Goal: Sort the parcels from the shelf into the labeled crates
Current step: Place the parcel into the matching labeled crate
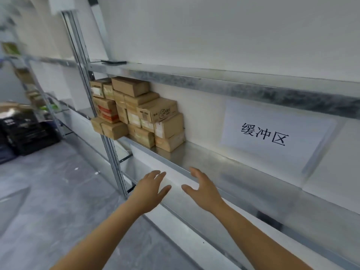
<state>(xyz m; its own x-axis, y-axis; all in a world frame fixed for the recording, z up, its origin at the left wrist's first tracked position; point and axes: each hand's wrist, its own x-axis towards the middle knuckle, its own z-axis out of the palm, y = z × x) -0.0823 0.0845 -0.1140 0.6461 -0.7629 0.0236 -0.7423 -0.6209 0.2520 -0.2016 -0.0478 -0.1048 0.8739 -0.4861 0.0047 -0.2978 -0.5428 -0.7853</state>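
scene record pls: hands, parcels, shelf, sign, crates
left hand: open, empty, short of the parcels
right hand: open, empty, beside the left
parcels: cardboard stack at shelf's left end, untouched
shelf: metal, bare right of stack
sign: white sheet on wall, right of parcels
crates: dark, on floor far left, blurred

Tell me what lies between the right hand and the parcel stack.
Head view: only bare metal shelf lies between the right hand and the parcel stack.
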